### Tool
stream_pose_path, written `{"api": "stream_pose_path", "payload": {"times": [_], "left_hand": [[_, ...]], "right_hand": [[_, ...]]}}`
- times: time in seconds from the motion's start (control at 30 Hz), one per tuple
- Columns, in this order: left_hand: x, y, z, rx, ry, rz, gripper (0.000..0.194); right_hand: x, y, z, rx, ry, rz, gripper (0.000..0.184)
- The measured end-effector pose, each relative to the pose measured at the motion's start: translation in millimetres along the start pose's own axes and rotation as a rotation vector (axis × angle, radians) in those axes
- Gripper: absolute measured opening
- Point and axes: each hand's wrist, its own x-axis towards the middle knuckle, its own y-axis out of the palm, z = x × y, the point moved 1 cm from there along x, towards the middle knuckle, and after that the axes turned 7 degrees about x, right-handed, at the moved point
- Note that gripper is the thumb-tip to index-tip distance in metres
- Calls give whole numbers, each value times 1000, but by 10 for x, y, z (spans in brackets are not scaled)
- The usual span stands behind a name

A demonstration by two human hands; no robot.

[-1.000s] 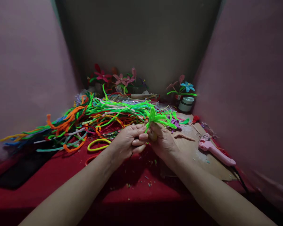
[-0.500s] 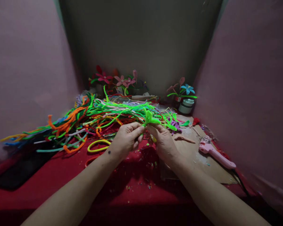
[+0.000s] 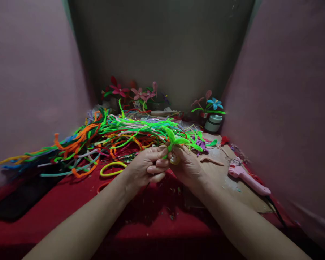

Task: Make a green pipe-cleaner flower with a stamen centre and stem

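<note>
Both hands meet over the front middle of the table, pinching a bright green pipe-cleaner piece (image 3: 172, 139) with two leaf-like loops spread apart. My left hand (image 3: 147, 164) closes its fingers around the lower stem. At the base of the right loop, my right hand (image 3: 186, 162) has its thumb and fingers shut on the same piece. A small pale yellowish thing (image 3: 174, 159) shows by the right fingers; what it is I cannot make out. Behind the hands lies a heap of pipe cleaners (image 3: 141, 126), mostly green, with orange, white and blue ones.
A pink glue gun (image 3: 247, 177) rests on a cardboard sheet (image 3: 216, 180) at right. Yellow-handled scissors (image 3: 112, 175) lie left of the hands, a dark flat object (image 3: 21, 202) further left. Pipe-cleaner flowers (image 3: 142, 94) and a pale green jar (image 3: 213, 123) stand at the back.
The green loops have opened apart into two leaf shapes. Both hands have shifted slightly down, and my left fingers have curled further around the stem.
</note>
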Motion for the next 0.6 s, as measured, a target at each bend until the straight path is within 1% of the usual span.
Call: {"api": "stream_pose_path", "payload": {"times": [0.03, 0.1, 0.13, 0.2, 0.27, 0.3, 0.33, 0.37, 0.4, 0.47, 0.53, 0.6], "left_hand": [[1, -5, -4, 114, 19, -45, 20], [8, -18, -3, 417, 106, -204, 25], [12, -25, 4, 587, 172, -295, 24], [22, -37, 29, 892, 323, -448, 16], [27, -43, 55, 1077, 460, -551, 6], [26, -42, 62, 1114, 492, -577, 7], [24, -37, 62, 1098, 488, -586, 10], [19, -29, 56, 1030, 443, -571, 15], [14, -17, 46, 921, 372, -533, 21], [0, 15, 19, 636, 225, -416, 29], [-14, 38, -6, 366, 138, -298, 27], [-21, 32, -16, 182, 105, -202, 22]], "right_hand": [[0, 2, 1, -22, -13, -7, 10], [0, -7, -5, -78, -46, -18, 8], [1, -17, -10, -110, -60, -28, 8], [0, -37, -22, -181, -92, -67, 9], [-4, -46, -24, -273, -134, -97, 8], [-6, -42, -22, -319, -149, -98, 8], [-8, -34, -17, -350, -156, -86, 9], [-9, -23, -10, -362, -154, -66, 9], [-8, -11, -3, -353, -139, -43, 10], [-4, 5, 14, -300, -86, -12, 11], [0, 6, 31, -247, -40, -11, 15], [2, -5, 46, -206, -13, -17, 14]]}}
